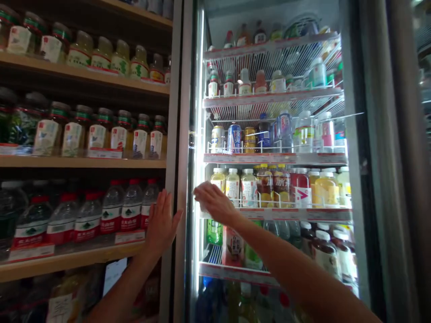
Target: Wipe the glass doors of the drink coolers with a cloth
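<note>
My left hand [163,222] is raised with its fingers stretched upward and the thumb apart. It is beside the grey upright frame [172,197] between the wooden shelves and the fridge, and I cannot tell whether it touches it. In front of the lit left edge of the glass-door fridge [274,158] is my right hand [215,202], back toward me, fingers pointing left and slightly bent. No object shows in either hand. Behind the right hand stand white-capped bottles [232,186], and its forearm covers part of the lower fridge shelves.
Wooden shelves [84,162] on the left hold rows of bottled drinks, among them red-capped water bottles [112,206]. Inside the fridge are cans [234,138] and more bottles on wire shelves. A grey upright [377,157] borders the fridge on the right.
</note>
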A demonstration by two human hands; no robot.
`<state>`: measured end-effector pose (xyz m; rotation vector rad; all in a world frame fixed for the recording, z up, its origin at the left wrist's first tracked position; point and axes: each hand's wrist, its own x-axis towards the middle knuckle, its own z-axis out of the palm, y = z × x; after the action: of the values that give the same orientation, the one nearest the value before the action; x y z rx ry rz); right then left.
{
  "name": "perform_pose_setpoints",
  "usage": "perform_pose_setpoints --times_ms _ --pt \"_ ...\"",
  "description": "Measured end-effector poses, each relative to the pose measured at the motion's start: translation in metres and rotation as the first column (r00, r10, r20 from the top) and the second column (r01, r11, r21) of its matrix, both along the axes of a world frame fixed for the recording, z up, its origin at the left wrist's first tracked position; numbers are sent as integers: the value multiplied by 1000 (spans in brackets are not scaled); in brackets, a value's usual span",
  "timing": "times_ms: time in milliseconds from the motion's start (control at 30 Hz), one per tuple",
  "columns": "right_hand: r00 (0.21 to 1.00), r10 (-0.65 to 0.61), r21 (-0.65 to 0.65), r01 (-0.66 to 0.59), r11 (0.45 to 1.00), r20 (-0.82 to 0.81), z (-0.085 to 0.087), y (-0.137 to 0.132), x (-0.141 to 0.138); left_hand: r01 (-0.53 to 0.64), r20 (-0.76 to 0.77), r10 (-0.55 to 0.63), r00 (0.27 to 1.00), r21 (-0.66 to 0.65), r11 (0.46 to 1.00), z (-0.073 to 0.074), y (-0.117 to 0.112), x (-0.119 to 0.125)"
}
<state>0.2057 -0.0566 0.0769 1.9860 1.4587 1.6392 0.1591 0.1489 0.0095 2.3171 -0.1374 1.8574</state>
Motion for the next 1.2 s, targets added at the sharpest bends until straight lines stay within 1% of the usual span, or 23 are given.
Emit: perform_pose_setpoints --times_ms 67,100,133,200,267,333,367,433,500,533,567,600,667,700,733,800,867,900,967,1033,1100,1133,1200 --pt "998 -61 227 65 972 -28 23 -14 1 18 13 -18 1000 -9 1000 2 -9 1" --pt "996 -83 301 91 949 -41 30 -21 1 30 23 -29 999 -7 1000 3 -16 2" --pt "994 -96 329 105 939 -43 31 -28 0 43 31 -43 999 1 999 3 -23 4" --pt "995 -97 245 96 965 -10 19 -42 -2 69 46 -70 996 29 997 3 -38 7" --pt "997 -59 46 57 997 51 0 -56 -6 88 50 -91 995 53 995 2 -53 11" --pt "996 -32 -91 39 995 86 -9 -72 -8 106 40 -109 993 68 992 2 -66 14" --pt "995 -46 -73 52 996 86 -5 -79 -9 116 31 -119 992 75 990 3 -73 15" --pt "991 -124 137 116 984 52 12 -94 -9 138 20 -141 990 94 986 7 -87 16" --pt "980 -201 354 189 916 -2 29 -107 -10 164 25 -168 986 116 980 11 -101 16" --pt "975 -222 393 209 895 -13 32 -113 -10 176 30 -181 983 124 976 13 -108 16" --pt "973 -233 374 218 901 -7 31 -119 -10 187 35 -193 981 131 974 14 -115 15" --pt "974 -228 303 212 929 16 26 -125 -11 195 37 -202 979 137 971 14 -121 15" --pt "980 -187 96 180 979 70 11 -137 -14 203 36 -211 977 153 967 13 -132 16" --pt "982 -170 26 168 985 86 6 -144 -15 204 38 -213 976 164 965 13 -137 17" --pt "982 -169 13 169 986 87 3 -150 -17 206 41 -216 976 175 963 12 -142 18" --pt "975 -218 156 208 965 50 8 -162 -18 211 51 -224 973 194 958 11 -151 20" --pt "964 -266 347 252 904 -6 16 -172 -19 216 66 -234 970 209 954 11 -162 21" --pt "961 -274 394 260 881 -21 17 -176 -20 219 72 -240 968 216 951 12 -168 21" --pt "963 -268 377 252 891 -9 12 -182 -21 227 82 -251 965 230 946 13 -179 22" --pt "968 -249 264 234 936 26 0 -190 -23 238 77 -263 962 242 941 14 -188 22" --pt "968 -248 176 236 956 47 -6 -201 -25 250 65 -273 960 246 936 15 -197 24" --pt "964 -262 191 249 949 48 -4 -208 -25 255 60 -278 959 250 934 15 -200 25" --pt "948 -317 355 287 890 30 4 -223 -26 262 65 -287 956 254 931 15 -208 27"
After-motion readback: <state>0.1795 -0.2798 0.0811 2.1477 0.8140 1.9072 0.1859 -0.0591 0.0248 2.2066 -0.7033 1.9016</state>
